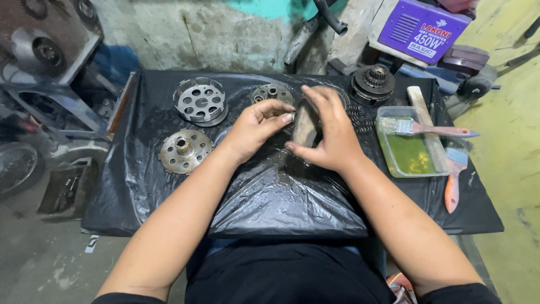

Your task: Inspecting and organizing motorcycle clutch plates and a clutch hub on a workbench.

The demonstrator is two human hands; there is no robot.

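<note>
Two hands (256, 132) (332, 138), plate (305, 125) on edge, upright

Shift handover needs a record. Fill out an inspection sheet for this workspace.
Surface: low table wrapped in wrinkled black plastic sheet.
Job's things: flat greyish disc part held on edge.
Clutter: perforated metal drum; round holed metal plate; dark gear assembly; clear tray of greenish liquid; two paintbrushes, one across the tray.
Grippers: left hand and right hand both grip the disc.
Cables: nothing seen.
Surroundings: purple boxy machine; stained wall.
</note>
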